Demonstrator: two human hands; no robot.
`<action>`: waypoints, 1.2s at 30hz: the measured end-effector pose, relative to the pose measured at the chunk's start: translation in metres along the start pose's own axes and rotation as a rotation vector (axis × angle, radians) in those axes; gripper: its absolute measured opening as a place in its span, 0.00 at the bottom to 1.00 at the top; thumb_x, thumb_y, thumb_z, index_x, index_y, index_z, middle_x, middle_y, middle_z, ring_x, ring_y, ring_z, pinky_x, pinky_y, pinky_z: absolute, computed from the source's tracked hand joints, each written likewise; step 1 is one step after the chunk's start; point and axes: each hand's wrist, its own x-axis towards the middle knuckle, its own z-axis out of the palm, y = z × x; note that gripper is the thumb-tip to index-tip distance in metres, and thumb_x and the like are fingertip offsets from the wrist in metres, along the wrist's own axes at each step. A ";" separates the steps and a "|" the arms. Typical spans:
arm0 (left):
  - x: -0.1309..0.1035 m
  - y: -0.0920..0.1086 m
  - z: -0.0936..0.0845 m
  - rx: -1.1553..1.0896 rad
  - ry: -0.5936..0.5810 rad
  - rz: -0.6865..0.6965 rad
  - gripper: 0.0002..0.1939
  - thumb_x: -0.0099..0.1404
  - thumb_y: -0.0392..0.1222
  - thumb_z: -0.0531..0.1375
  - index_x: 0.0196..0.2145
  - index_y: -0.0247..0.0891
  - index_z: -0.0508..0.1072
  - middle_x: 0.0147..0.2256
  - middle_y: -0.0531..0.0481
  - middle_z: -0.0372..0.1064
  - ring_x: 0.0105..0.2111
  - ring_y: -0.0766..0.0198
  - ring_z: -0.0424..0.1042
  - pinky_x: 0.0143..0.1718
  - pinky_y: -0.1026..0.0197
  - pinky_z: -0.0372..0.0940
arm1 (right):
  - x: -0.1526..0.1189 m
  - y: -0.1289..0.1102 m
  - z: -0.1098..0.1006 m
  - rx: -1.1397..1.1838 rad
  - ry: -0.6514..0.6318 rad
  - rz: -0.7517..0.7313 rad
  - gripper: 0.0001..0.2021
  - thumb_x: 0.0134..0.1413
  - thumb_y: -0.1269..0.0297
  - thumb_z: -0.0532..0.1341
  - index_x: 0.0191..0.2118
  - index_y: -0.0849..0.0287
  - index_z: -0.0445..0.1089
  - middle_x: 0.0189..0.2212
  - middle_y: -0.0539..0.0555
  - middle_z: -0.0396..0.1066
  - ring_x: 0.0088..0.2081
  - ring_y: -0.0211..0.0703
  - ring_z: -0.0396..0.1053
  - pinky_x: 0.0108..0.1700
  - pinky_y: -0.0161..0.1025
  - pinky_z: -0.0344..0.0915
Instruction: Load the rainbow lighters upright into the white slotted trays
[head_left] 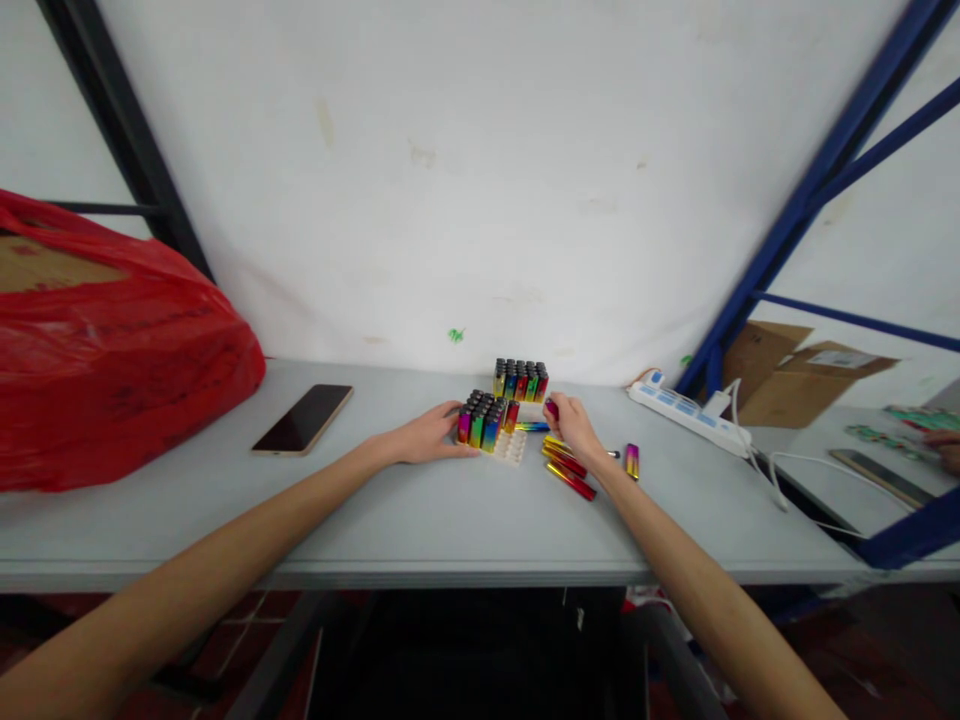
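Observation:
My left hand point(429, 437) grips the left side of a white tray point(511, 448), thumb along its front and fingers behind. Several upright lighters point(480, 422) with shiny rainbow colours and black tops stand packed in the tray's left part; empty holes show at its right. My right hand point(574, 425) is closed round a purple lighter point(553, 408), just right of the tray and above the table. Below that hand lie several loose red-and-gold lighters point(570, 480). A blue one point(532, 427) lies behind the tray, and a purple-and-gold one point(633, 461) sits to the right.
A second block of upright lighters point(520, 380) stands by the wall. On the left are a phone point(304, 420) and a red plastic bag point(112, 370). A white power strip point(690, 417) with cables lies at right, near a cardboard box point(795, 375) and blue frame. Another person's hand shows far right.

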 end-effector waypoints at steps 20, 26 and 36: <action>-0.001 0.002 0.000 -0.029 0.019 -0.010 0.37 0.68 0.68 0.63 0.63 0.40 0.73 0.68 0.38 0.63 0.68 0.39 0.62 0.72 0.45 0.56 | -0.002 0.000 0.002 -0.014 -0.092 -0.042 0.35 0.61 0.25 0.50 0.26 0.54 0.66 0.17 0.44 0.50 0.20 0.38 0.48 0.22 0.38 0.47; -0.001 0.002 0.001 -0.019 0.032 -0.017 0.38 0.68 0.69 0.64 0.64 0.40 0.72 0.68 0.39 0.63 0.68 0.40 0.63 0.72 0.46 0.57 | -0.008 -0.008 0.002 -0.195 -0.087 -0.243 0.27 0.67 0.33 0.53 0.37 0.54 0.68 0.28 0.49 0.67 0.30 0.41 0.65 0.33 0.37 0.65; 0.001 0.000 0.002 -0.007 0.017 -0.010 0.38 0.68 0.70 0.63 0.63 0.39 0.73 0.68 0.38 0.64 0.67 0.40 0.63 0.71 0.46 0.57 | -0.012 -0.011 0.003 -0.619 0.003 -0.483 0.21 0.73 0.44 0.55 0.39 0.56 0.72 0.27 0.52 0.74 0.30 0.44 0.71 0.38 0.39 0.66</action>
